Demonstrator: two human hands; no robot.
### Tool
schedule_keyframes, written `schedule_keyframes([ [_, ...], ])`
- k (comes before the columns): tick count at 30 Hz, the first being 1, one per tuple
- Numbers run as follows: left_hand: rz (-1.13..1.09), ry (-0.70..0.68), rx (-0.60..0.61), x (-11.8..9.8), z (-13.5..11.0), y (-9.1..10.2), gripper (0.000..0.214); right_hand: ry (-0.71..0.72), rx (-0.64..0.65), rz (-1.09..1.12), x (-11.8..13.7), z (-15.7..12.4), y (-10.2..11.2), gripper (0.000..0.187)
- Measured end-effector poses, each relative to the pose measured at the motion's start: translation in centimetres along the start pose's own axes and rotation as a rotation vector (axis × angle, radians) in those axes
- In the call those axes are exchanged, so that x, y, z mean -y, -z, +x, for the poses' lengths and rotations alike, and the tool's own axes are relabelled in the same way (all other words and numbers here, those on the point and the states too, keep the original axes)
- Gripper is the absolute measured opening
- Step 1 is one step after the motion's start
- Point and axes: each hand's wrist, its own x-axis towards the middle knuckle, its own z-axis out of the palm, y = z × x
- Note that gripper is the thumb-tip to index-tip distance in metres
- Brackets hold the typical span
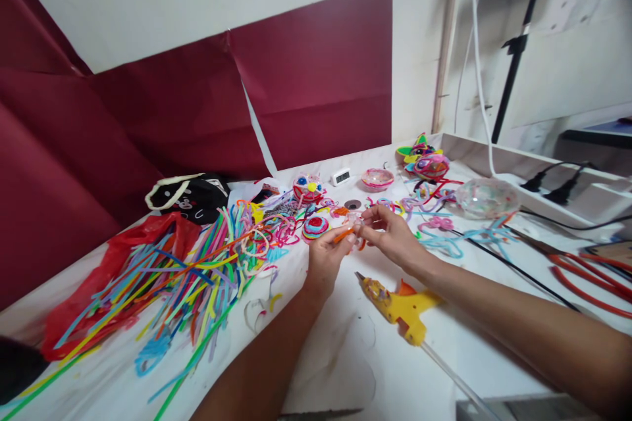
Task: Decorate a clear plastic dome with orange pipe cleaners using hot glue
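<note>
Glue gun [399,306]: yellow, lying on the white table [345,368] just below your wrists, nozzle toward the left one, untouched.
Left hand [326,253]: fingertips pinched on the orange pipe cleaner [342,235].
Right hand [392,233]: pinched on its other end.
Axis: the piece runs left to right between both hands, neither nearer.
Loose pile [187,270]: coloured pipe cleaners, well apart on your left.

The worktop [345,368] is white, and the heap of pipe cleaners [197,270] mixes green, blue, yellow, pink and orange over a red plastic bag [123,250]. The glue gun [402,308] is yellow with an orange trigger, and the short pipe cleaner [342,235] in the left hand [326,256] is orange. The pouch [190,196] is black with white edge, and the wall paper [316,72] is dark red.
</note>
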Motion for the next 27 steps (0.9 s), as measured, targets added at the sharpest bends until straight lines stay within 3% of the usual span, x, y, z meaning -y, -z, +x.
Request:
schedule_keyframes([
  [27, 0.075, -0.129, -0.093, 0.22, -0.38, -0.34, 0.021, -0.063, 0.023, 0.076, 0.88, -0.82, -0.59, 0.029],
])
